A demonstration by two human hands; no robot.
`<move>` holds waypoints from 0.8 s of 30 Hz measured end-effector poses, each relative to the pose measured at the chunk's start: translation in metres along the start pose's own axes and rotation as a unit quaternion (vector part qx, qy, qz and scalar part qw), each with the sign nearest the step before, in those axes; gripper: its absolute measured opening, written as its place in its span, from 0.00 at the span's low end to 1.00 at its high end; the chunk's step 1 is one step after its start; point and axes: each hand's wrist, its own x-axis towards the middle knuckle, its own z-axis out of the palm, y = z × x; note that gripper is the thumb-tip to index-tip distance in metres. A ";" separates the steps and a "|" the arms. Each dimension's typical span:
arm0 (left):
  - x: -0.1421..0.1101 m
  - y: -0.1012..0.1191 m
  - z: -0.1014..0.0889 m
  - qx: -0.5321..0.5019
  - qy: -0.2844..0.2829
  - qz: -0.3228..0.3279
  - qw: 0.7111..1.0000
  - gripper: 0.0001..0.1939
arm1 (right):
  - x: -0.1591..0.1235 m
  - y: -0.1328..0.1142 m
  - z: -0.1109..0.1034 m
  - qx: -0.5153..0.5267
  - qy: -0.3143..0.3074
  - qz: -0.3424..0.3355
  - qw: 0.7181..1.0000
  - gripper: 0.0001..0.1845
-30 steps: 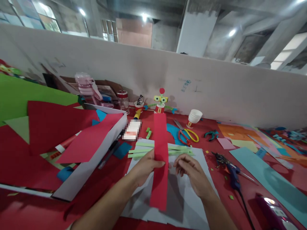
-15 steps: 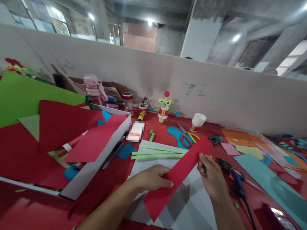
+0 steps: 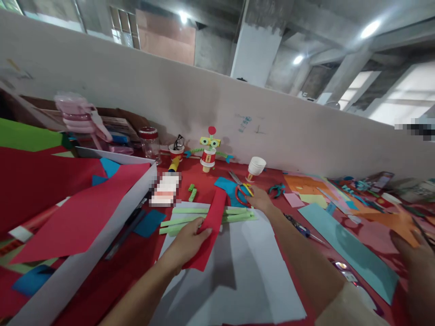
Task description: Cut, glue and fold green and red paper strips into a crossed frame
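Pinching the red paper strip between thumb and fingers, the left hand holds it slanted over the white sheet and pale green strips. Just beyond, the right hand reaches the handles of the scissors, though whether its partly hidden fingers grip them cannot be told. Farther back stand a paper-cup figure and stacked white cups.

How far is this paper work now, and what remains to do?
The green strips look already cut, and the cup figure stands assembled. The left hand holds a red strip; the right hand is at the scissors. Probably unfinished: the flat red strip and the loose green strips.
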 end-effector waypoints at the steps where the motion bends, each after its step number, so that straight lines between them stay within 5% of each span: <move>1: 0.000 0.001 0.002 -0.017 -0.003 -0.011 1.000 0.09 | 0.007 -0.002 0.005 -0.031 -0.019 -0.001 0.999 0.17; 6: -0.001 0.001 0.008 -0.119 0.000 -0.078 0.990 0.02 | 0.021 -0.004 0.011 -0.149 -0.079 -0.016 0.986 0.24; 15: -0.004 -0.003 0.021 -0.239 -0.051 -0.090 0.966 0.14 | 0.013 -0.023 0.002 -0.231 -0.085 -0.038 0.968 0.21; 20: -0.002 -0.005 0.020 -0.249 -0.045 -0.061 0.966 0.18 | -0.011 -0.039 -0.013 -0.227 -0.012 -0.042 0.973 0.28; 24: -0.003 -0.008 0.019 -0.254 -0.054 -0.059 0.964 0.29 | -0.063 -0.031 -0.028 -0.158 0.038 -0.051 0.985 0.31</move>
